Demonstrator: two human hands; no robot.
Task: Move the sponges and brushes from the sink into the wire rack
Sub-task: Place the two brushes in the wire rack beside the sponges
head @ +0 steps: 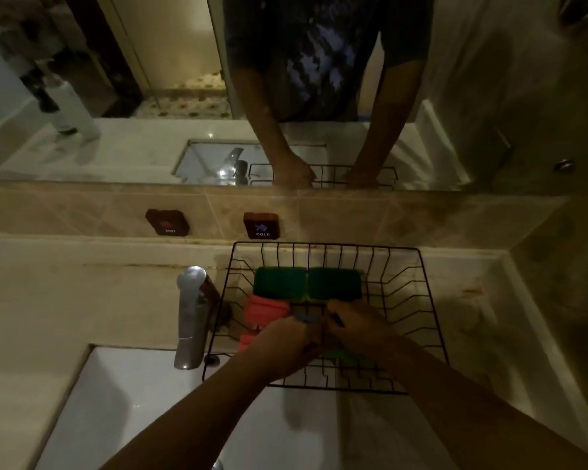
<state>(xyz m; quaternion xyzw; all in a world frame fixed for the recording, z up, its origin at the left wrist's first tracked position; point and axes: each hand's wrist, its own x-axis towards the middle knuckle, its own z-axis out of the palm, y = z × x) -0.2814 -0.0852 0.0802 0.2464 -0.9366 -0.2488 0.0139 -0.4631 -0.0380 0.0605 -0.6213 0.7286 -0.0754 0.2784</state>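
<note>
Crosswise, green sponges (308,283) in rack (421,300)

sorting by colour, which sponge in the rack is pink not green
The pink sponge at the rack's left side, nearest the faucet; the two at the back are dark green.

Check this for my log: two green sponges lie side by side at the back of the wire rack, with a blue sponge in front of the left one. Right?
Not quite. The sponge in front of the left green one is pink, not blue. The head view shows it. The rest holds: two green sponges lie side by side at the back of the wire rack.
</note>
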